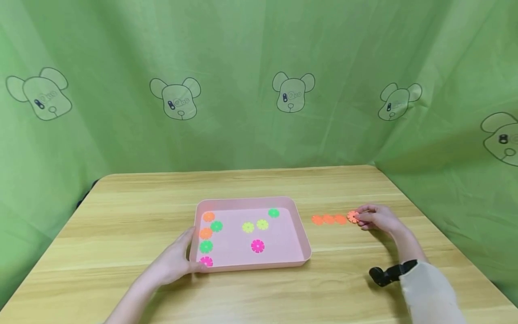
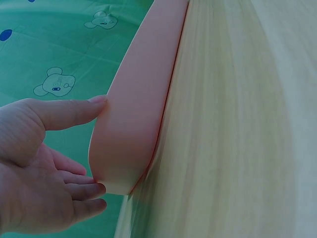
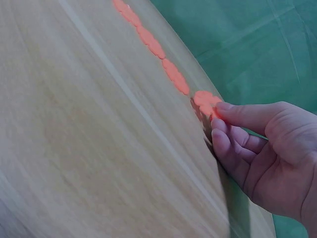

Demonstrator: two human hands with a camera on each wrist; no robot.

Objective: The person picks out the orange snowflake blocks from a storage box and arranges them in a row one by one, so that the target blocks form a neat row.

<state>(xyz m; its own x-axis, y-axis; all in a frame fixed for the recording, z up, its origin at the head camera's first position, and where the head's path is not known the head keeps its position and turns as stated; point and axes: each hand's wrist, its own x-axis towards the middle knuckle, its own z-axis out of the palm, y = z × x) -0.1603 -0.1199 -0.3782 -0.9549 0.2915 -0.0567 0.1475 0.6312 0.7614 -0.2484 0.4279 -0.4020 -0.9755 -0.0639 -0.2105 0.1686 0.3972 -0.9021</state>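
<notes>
In the head view my right hand (image 1: 378, 218) pinches an orange flower-shaped notched disc (image 1: 353, 217) between thumb and fingers, at the right end of a row. In the right wrist view this disc (image 3: 205, 103) is tilted close over the table. Beside it lie 3 flat orange discs (image 1: 328, 219) in line. My left hand (image 1: 171, 261) holds the near left corner of a shallow pink tray (image 1: 279, 262). The left wrist view has the thumb (image 2: 74, 113) at the tray's rim and the other fingers around the corner.
Inside the tray lie orange discs (image 1: 206, 233), green discs (image 1: 206, 246), yellow discs (image 1: 248, 227) and pink discs (image 1: 257, 246). The wooden table (image 1: 141, 202) is backed by a green curtain (image 1: 238, 144) with bear-head drawings. A black strap (image 1: 388, 273) sits on the right wrist.
</notes>
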